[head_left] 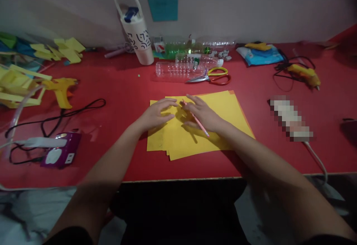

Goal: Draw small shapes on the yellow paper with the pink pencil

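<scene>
Several yellow paper sheets (217,105) lie overlapping on the red table, with an orange edge showing at their right side. My left hand (158,115) is over the left part of the sheets, fingers apart and holding nothing. Over the middle of the sheets, my right hand (205,115) holds a pink pencil (199,123) between its fingers. The pencil slants, one end near the fingertips and the other toward me. Whether the pencil touches the paper I cannot tell.
Scissors (208,76) lie beyond the paper, before clear plastic bottles (173,69). A white tumbler (136,33) stands behind. Yellow glue guns (61,90) with black cables lie left and right. A purple power socket box (61,150) sits front left; a blurred corded object (291,118) lies right.
</scene>
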{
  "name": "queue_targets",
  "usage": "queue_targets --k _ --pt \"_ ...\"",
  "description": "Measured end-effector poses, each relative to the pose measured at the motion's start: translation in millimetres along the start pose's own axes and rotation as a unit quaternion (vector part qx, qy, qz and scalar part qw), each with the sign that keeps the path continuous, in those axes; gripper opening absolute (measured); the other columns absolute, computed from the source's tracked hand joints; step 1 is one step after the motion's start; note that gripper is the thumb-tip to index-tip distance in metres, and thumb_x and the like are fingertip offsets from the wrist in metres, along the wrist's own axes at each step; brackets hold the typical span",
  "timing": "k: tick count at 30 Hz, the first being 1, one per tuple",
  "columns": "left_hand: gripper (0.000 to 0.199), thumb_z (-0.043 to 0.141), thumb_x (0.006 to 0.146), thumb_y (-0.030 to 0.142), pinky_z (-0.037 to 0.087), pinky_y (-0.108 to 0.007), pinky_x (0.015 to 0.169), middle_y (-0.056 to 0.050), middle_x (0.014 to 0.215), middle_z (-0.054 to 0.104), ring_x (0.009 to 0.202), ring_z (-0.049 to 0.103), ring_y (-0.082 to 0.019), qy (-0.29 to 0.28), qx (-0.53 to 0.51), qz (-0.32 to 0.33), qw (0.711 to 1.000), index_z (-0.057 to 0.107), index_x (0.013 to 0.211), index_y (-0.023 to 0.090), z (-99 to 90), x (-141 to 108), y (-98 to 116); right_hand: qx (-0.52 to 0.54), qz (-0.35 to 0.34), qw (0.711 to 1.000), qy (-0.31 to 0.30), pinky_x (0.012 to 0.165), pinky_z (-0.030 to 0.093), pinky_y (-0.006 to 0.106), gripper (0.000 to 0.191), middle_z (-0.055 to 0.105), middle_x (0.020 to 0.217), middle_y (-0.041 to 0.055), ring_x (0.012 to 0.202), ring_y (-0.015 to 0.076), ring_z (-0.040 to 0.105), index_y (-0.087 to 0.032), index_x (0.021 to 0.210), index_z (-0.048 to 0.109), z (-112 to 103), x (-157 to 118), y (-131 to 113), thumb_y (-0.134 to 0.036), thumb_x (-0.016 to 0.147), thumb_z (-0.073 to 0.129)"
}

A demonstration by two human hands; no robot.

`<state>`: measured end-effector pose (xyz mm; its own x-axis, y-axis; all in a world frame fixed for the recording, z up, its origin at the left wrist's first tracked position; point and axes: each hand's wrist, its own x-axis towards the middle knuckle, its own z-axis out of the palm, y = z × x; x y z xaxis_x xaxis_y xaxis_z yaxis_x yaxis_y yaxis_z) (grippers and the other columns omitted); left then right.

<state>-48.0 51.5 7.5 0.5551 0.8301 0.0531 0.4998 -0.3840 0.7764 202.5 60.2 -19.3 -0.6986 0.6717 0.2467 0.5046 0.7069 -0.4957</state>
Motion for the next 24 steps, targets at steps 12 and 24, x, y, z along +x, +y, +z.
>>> queue_targets --k 12,24 --pt "0.052 0.060 0.084 0.031 0.036 -0.049 0.117 -0.013 0.147 0.053 0.140 0.044 -0.029 -0.036 0.117 -0.006 0.992 0.057 0.134 0.018 6.6 -2 -3 0.254 0.023 0.967 0.021 0.102 0.047 0.047 0.024 0.069 0.123 0.0094 0.127 0.0253 0.057 -0.025 0.109 0.069 -6 -1 -3 -0.038 0.089 0.065" --pt "0.052 0.062 0.090 0.041 0.035 -0.055 0.110 -0.017 0.142 0.052 0.131 0.043 -0.034 -0.087 0.257 0.045 0.961 0.057 0.135 0.015 15.3 -2 9 0.442 0.279 0.830 0.193 0.045 0.033 0.022 0.017 0.055 0.054 -0.0058 0.045 0.0098 0.045 -0.021 0.081 0.059 -6 3 3 -0.038 0.083 0.062"
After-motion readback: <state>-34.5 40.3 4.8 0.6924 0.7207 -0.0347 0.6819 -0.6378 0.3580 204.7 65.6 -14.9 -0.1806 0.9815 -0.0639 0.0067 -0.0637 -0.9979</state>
